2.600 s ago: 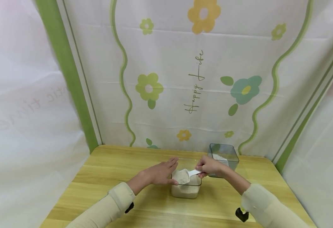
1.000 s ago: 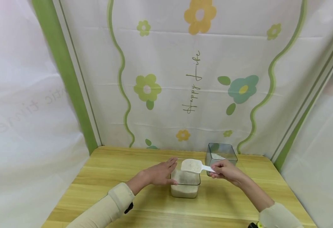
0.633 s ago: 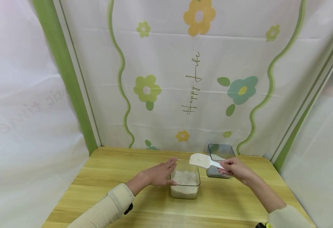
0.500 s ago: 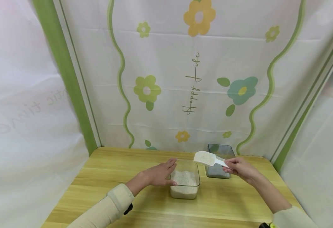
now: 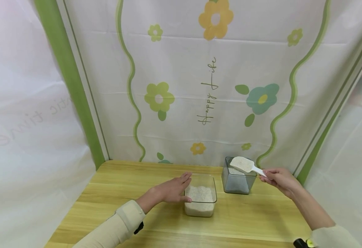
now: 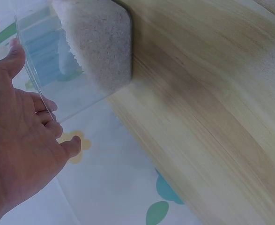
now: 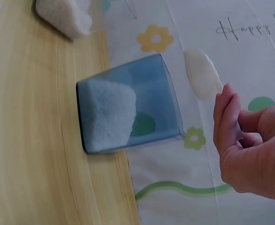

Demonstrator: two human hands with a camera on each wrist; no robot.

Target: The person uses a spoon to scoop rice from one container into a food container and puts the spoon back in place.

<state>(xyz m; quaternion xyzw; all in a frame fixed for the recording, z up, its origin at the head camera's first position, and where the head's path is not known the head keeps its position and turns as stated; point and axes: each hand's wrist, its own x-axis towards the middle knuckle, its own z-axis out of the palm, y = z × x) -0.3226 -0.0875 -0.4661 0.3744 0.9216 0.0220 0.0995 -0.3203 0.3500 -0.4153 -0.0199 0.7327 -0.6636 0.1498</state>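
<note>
My left hand [image 5: 171, 190] rests against the left side of a clear container [image 5: 200, 202], its fingers mostly straight along the rim. White grains that look like rice [image 6: 97, 42] partly fill this container. With my right hand [image 5: 281, 181] I grip the handle of a white scoop [image 5: 257, 170], loaded with the same pale grains. The scoop is held above the opening of a blue-tinted container [image 5: 236, 187]. In the right wrist view the scoop [image 7: 198, 77] stands apart from that container's rim, and white grains [image 7: 110, 115] fill its lower part.
Both containers stand on a wooden table [image 5: 131, 179], the blue one farther back and to the right. Behind the table's rear edge hangs a white curtain [image 5: 178, 131] with printed flowers. More curtain encloses the left and right sides.
My right hand has lifted the loaded scoop out of the clear container and carried it right, over the blue-tinted one. My left hand has stayed at the clear container.
</note>
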